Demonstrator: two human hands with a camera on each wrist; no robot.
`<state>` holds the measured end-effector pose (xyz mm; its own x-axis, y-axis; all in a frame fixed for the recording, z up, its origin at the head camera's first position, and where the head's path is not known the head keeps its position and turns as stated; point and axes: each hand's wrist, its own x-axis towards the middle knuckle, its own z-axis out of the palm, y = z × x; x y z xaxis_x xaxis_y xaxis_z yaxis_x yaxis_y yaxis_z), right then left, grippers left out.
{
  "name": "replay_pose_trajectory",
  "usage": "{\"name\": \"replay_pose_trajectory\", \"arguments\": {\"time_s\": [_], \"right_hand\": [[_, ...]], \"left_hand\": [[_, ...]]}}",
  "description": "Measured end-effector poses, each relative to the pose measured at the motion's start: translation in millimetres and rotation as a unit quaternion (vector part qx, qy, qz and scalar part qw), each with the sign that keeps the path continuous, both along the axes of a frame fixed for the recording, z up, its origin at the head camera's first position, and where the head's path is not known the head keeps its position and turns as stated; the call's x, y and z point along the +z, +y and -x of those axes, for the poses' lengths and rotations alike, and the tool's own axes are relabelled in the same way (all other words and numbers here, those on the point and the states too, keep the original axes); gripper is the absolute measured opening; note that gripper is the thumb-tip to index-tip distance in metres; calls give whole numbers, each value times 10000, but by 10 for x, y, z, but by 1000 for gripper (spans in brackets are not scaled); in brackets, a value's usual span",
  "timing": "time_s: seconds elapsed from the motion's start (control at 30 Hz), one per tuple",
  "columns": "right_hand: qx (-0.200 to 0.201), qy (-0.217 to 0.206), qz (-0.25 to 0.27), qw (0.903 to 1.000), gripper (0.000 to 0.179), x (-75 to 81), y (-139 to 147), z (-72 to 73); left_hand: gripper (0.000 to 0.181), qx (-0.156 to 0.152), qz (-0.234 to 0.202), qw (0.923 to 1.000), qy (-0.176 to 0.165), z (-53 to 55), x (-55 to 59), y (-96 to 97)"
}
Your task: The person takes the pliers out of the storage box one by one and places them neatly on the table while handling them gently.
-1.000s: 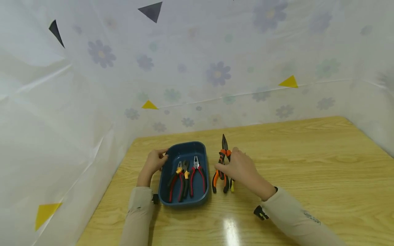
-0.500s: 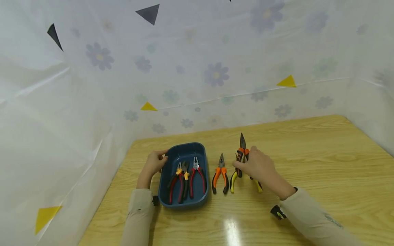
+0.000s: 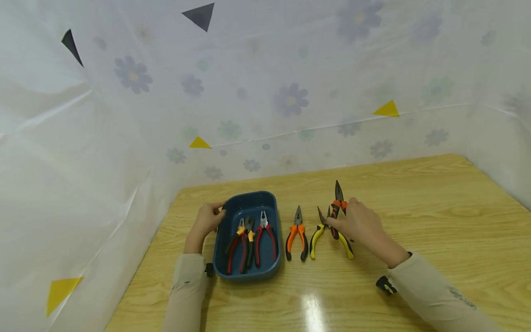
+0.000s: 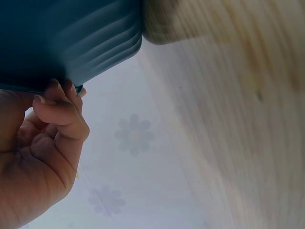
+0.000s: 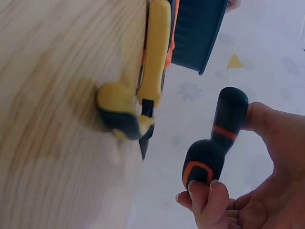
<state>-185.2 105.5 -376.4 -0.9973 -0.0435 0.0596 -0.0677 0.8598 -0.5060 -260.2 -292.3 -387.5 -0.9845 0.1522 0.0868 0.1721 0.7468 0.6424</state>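
Observation:
In the head view my left hand (image 3: 206, 224) grips the left rim of a dark blue tray (image 3: 249, 278); the left wrist view shows the fingertips curled at its edge. Inside lie several pliers, among them combination pliers with red and black handles (image 3: 261, 232). My right hand (image 3: 364, 227) holds long-nose pliers (image 3: 334, 213) with black and orange handles, jaws pointing away, raised above the table. Below them rest yellow-handled long-nose pliers (image 3: 317, 236), partly hidden by the hand. Orange-handled long-nose pliers (image 3: 292, 237) lie between these and the tray.
The wooden table (image 3: 431, 216) extends to the right and towards the front. A pale flowered sheet (image 3: 249, 110) hangs behind the table and along its sides.
My right hand has carried the long-nose pliers rightward, from over the orange-handled pliers to over the yellow-handled ones, bringing both into sight. My left hand and the tray stay in place.

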Motion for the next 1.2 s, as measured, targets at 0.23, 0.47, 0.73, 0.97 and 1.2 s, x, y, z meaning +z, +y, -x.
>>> {"name": "replay_pose_trajectory", "arguments": {"time_s": [0.23,0.47,0.73,0.97,1.2], "right_hand": [[42,-187,-273,9994,83,-58,177,21],[32,-409,-357,9985,78,-129,290,39],[218,-560,-385,9974,42,-214,406,15],[250,-762,-480,9956,39,-236,423,1],[262,-895,-522,9943,37,-250,402,16]], "left_hand": [[42,-39,16,10000,0,-4,20,3],[41,-68,20,9999,102,-12,48,5],[42,-54,18,10000,15,4,5,1],[42,-7,31,10000,-13,-11,19,21],[41,-10,27,10000,-4,-12,26,11]]}}
